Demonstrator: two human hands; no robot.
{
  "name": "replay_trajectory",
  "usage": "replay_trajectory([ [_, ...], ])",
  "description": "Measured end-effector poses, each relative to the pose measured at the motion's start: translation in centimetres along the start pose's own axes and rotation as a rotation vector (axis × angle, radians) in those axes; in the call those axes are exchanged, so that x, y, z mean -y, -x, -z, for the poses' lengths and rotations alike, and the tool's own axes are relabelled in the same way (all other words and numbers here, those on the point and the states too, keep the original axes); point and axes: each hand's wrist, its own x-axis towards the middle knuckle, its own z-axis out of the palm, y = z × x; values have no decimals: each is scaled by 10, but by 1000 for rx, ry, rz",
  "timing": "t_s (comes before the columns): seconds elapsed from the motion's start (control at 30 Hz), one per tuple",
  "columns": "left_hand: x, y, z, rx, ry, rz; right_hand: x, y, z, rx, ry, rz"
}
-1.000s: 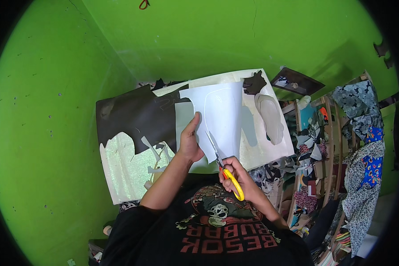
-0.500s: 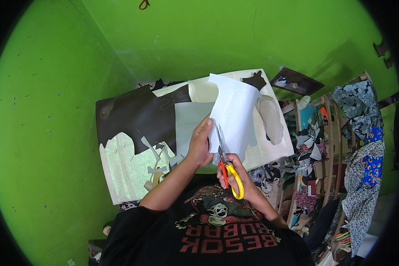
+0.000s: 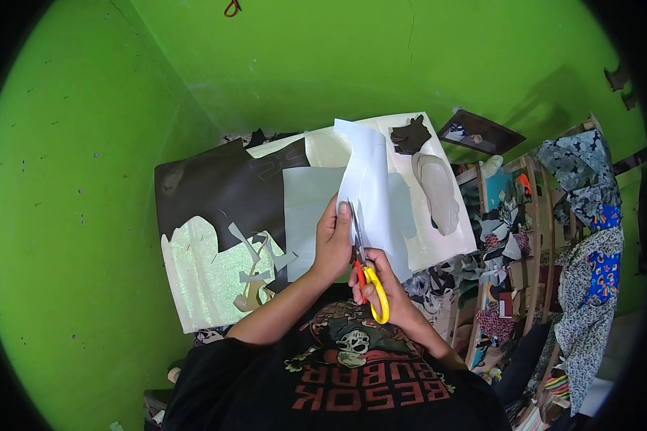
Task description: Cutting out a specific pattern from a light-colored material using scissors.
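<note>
My left hand (image 3: 333, 244) pinches the left edge of a white sheet (image 3: 365, 179), its thumb on top. The sheet is curled and held above the work surface, with a faint outline drawn on it. In my right hand (image 3: 388, 284) is a pair of scissors (image 3: 378, 296) with one yellow and one orange handle. Their blades point away from me and lie at the sheet's lower left edge, close beside my left fingers. A pale grey sheet (image 3: 309, 208) lies flat beneath.
Dark brown material (image 3: 216, 179) covers the left of the pale shiny work surface (image 3: 208, 287). Several offcuts (image 3: 255, 276) lie near it. At the right are a sandal-shaped piece (image 3: 436, 194) and a dark cut piece (image 3: 410, 135). Shelves with scraps (image 3: 507, 223) stand further right.
The white sheet has curled narrower and shifted left, baring more of the dark piece and the sandal-shaped piece. My left hand has moved slightly nearer and right, beside the scissor blades.
</note>
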Motion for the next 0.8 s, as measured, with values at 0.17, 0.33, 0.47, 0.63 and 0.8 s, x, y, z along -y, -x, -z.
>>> replay_trajectory([
  [0.17, -7, 1, -11, -53, -168, -145, -7, -2, 1, -13, -1, 13],
  [0.33, 11, -5, 8, -6, -212, -125, -3, 0, -1, -41, 21, -10],
  [0.47, 9, -1, 6, 44, 41, 4, -5, 0, -1, -53, 41, -26],
  [0.63, 9, 4, -2, -5, -45, -33, -6, -2, 0, -58, 17, 28],
  [0.8, 12, 2, 12, 22, -375, -121, -2, -3, -1, -63, 94, 53],
])
